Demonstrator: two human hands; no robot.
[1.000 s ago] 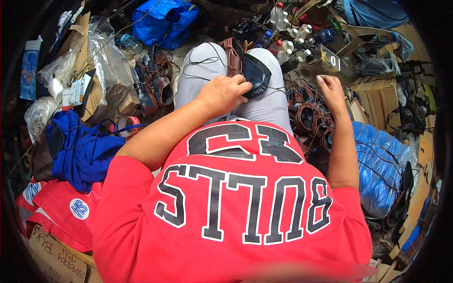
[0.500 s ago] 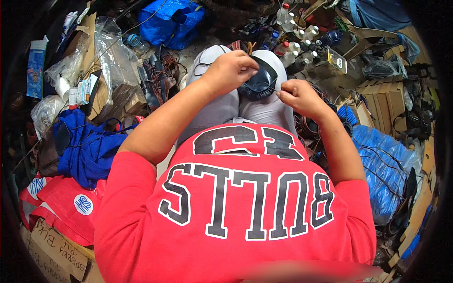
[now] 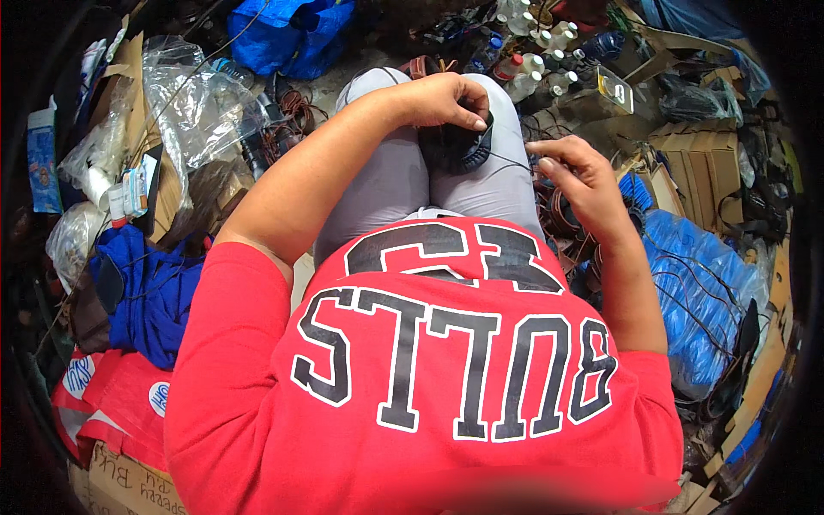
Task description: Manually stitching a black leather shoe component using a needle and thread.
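Observation:
A black leather shoe piece with a puckered, stitched edge (image 3: 477, 154) rests on my grey-trousered thighs. My left hand (image 3: 451, 99) grips its far side, fingers curled over it, and hides much of the piece. A dark thread (image 3: 511, 161) runs from the puckered edge rightward to my right hand (image 3: 580, 176). The fingertips there are closed on the thread's end. Whether a needle is also between them is too small to tell.
Several plastic bottles (image 3: 532, 64) stand beyond my right knee. A blue bag (image 3: 292, 39) lies past my left knee. Clear plastic (image 3: 193, 103) and blue cloth (image 3: 150, 296) lie at left. Cardboard (image 3: 699, 172) and a blue plastic-wrapped bundle (image 3: 699, 300) are at right.
My right hand has moved right, away from the shoe piece, and the thread now stretches between them. My left hand has shifted slightly right, and the shoe piece has tilted.

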